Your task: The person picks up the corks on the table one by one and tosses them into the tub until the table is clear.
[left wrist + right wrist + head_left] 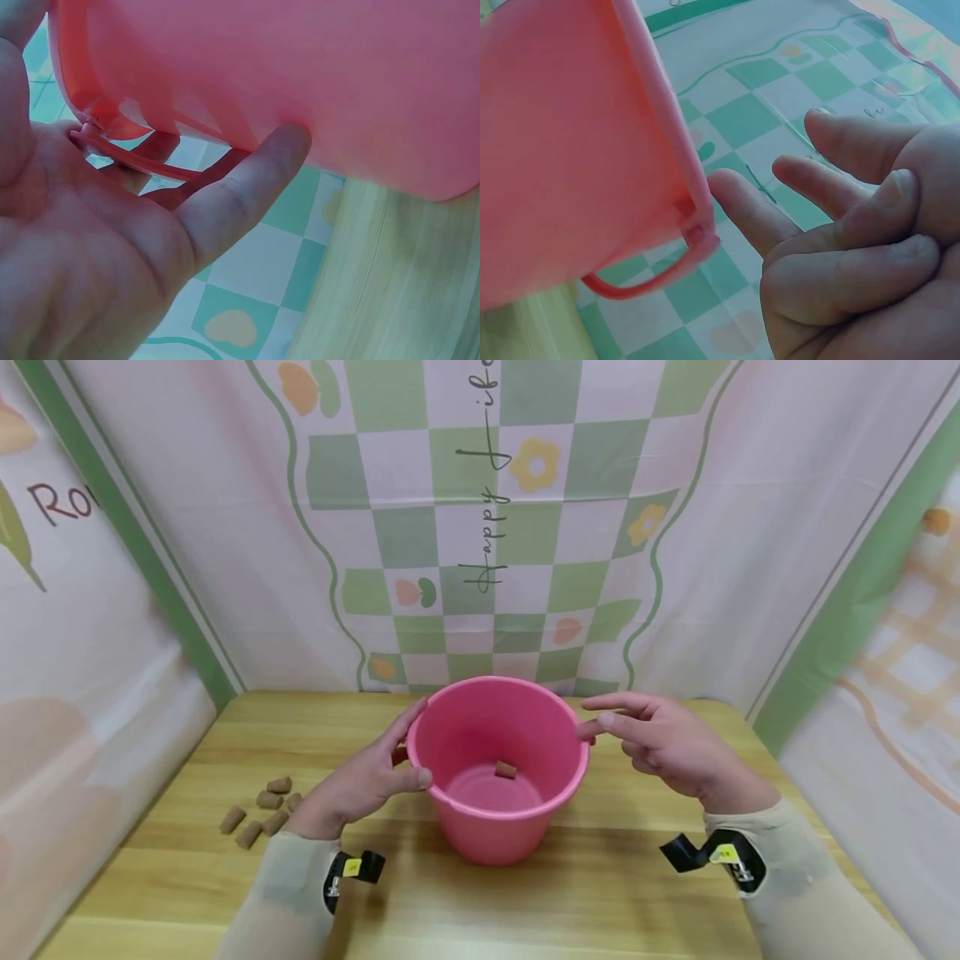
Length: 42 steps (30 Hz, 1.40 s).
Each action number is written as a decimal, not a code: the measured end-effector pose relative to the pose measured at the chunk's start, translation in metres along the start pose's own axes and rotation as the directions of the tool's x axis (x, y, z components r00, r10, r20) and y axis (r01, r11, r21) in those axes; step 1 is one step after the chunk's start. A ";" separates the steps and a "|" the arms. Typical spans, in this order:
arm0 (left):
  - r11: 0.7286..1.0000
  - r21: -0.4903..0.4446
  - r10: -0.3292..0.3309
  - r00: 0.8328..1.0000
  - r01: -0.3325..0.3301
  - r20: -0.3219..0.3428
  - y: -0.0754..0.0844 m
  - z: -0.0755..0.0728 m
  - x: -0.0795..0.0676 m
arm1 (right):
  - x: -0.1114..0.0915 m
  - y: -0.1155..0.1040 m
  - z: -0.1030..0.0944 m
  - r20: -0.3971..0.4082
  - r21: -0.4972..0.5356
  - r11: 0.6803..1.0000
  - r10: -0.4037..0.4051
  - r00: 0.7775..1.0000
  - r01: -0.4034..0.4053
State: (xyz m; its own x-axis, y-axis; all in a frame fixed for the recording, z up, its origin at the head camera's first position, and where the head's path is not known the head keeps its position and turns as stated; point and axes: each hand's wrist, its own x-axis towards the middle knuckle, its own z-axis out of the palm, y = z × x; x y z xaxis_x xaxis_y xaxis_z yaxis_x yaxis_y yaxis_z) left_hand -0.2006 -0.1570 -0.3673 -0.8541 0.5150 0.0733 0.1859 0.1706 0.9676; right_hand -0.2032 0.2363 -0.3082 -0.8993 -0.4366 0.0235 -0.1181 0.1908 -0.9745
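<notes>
A pink bucket (491, 839) stands upright on the wooden table, and one brown cork (506, 769) lies on its bottom. My left hand (367, 781) holds the bucket's left side, thumb at the front of the rim. In the left wrist view, fingers (247, 191) lie about the small side handle (142, 161), one fingertip against the outer wall. My right hand (667, 743) is at the right rim with nothing in its grasp. Two of its fingers point toward the rim, others are bent; in the right wrist view a fingertip (727, 184) is very close to the rim; contact is unclear.
Several similar corks (270, 800) lie loose on the table (187, 893) left of the bucket, beside my left wrist. Behind the table hangs a green-and-white checked cloth (465, 535). Printed cloth also hangs at both sides.
</notes>
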 end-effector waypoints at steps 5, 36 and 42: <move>1.000 0.010 0.003 1.000 -0.003 0.000 0.000 0.000 0.000 | -0.006 0.003 -0.007 -0.015 0.075 0.997 -0.023 1.000 0.024; 1.000 0.006 0.009 1.000 -0.009 0.002 0.000 0.000 0.000 | -0.063 0.075 -0.076 -0.056 0.244 0.969 -0.024 0.998 0.037; 1.000 -0.001 0.006 1.000 -0.006 0.009 -0.001 0.000 0.001 | -0.080 0.090 -0.093 -0.068 0.275 0.961 0.003 0.998 0.016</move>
State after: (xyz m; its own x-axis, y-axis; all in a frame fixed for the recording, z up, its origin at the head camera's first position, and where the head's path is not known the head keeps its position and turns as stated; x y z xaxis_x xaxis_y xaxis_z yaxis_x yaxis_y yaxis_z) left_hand -0.2013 -0.1568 -0.3679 -0.8484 0.5237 0.0771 0.1908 0.1666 0.9674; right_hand -0.1808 0.3706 -0.3774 -0.9262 -0.3753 0.0357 -0.0122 -0.0648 -0.9978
